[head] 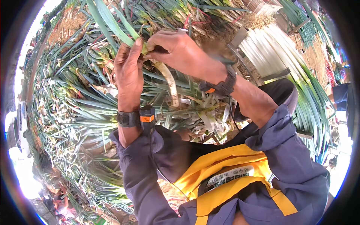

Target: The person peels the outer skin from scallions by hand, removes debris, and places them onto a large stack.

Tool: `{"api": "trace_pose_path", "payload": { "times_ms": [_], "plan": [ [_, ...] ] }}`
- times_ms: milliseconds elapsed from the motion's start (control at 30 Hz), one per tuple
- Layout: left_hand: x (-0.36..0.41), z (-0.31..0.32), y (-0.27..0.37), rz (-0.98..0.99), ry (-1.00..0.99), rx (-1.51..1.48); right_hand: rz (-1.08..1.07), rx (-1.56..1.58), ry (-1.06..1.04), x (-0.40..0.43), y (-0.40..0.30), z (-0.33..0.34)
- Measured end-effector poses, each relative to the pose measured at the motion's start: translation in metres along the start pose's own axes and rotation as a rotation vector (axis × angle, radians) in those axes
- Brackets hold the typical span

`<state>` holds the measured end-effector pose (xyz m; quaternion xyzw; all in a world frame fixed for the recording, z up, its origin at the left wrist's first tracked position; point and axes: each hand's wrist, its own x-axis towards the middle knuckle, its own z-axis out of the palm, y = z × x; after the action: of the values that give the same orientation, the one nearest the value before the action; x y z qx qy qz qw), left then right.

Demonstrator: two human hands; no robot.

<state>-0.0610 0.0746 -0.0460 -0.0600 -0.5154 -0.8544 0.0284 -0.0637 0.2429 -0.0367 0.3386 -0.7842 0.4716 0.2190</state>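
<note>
A green-leaved leek or large Welsh onion (168, 80) hangs at a slant before me, its green leaves pointing up and its bent white shank down. My left hand (129, 63) grips it where the leaves meet the shank, thumb on top. Fingertips of my right hand (173, 46) pinch the same stalk just beside the left thumb; the exact layer between them is hidden. Something small and pale shows at the right hand's far edge, too unclear to name. Each wrist wears a black strap with an orange-marked device.
To the right, trimmed white-shanked stalks (264, 53) lie stacked in a rack (244, 62). Untrimmed stalks with roots (197, 19) are heaped ahead. Stripped leaves (70, 135) cover the ground at left, and peelings (211, 121) lie between my knees. A yellow apron (225, 157) covers my lap.
</note>
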Motion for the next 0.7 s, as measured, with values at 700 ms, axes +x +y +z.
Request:
{"api": "trace_pose_path", "payload": {
  "times_ms": [700],
  "plan": [
    [0.013,-0.011,0.012,0.052,0.272,0.060,0.076,-0.206,-0.121,-0.049,0.018,-0.021]
  ]
}}
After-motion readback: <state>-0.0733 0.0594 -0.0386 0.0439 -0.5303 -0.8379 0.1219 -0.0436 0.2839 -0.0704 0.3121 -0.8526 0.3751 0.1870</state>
